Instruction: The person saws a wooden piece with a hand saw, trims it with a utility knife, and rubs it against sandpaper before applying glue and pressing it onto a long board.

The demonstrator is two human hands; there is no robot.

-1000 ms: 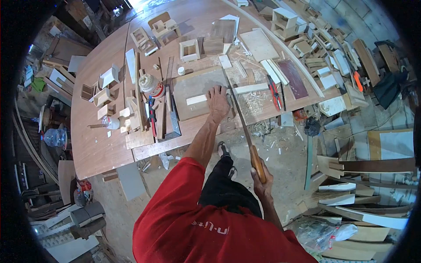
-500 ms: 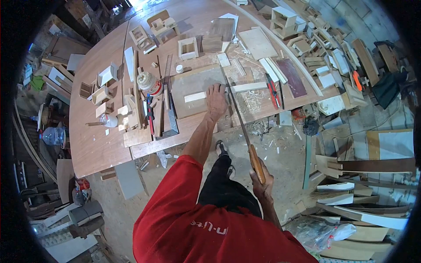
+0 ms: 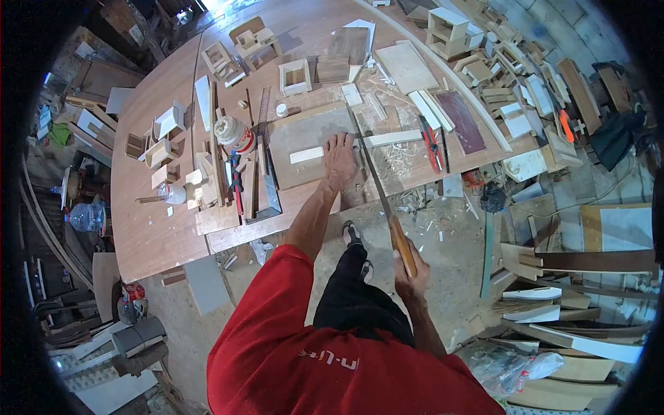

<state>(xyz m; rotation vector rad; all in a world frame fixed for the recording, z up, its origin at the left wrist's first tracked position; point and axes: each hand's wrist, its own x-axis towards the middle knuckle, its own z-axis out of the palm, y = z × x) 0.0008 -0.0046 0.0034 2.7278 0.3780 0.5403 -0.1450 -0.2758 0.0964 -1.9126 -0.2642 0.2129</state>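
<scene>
A narrow pale wood strip (image 3: 394, 137) lies across a flat board (image 3: 294, 128) on the workbench, reaching past the board's right side. My left hand (image 3: 341, 160) presses down on the strip, fingers together over it. In my right hand (image 3: 412, 268) is the wooden handle of a saw (image 3: 377, 184); the fingers wrap round it. The long thin blade crosses the strip just right of my left hand's fingers. Sawdust and shavings (image 3: 398, 162) lie near the strip.
Left of the board stand a glue jar (image 3: 235, 134), a metal square (image 3: 268, 200) and small wooden pieces. Red pliers-like tools (image 3: 433, 149) lie to the right. Small wooden chair-like models (image 3: 256, 43) stand at the back. Wood offcuts (image 3: 515, 117) are piled at the right.
My right hand and the saw have moved slightly forward, toward the bench. My left hand stays on the strip in nearly the same place.
</scene>
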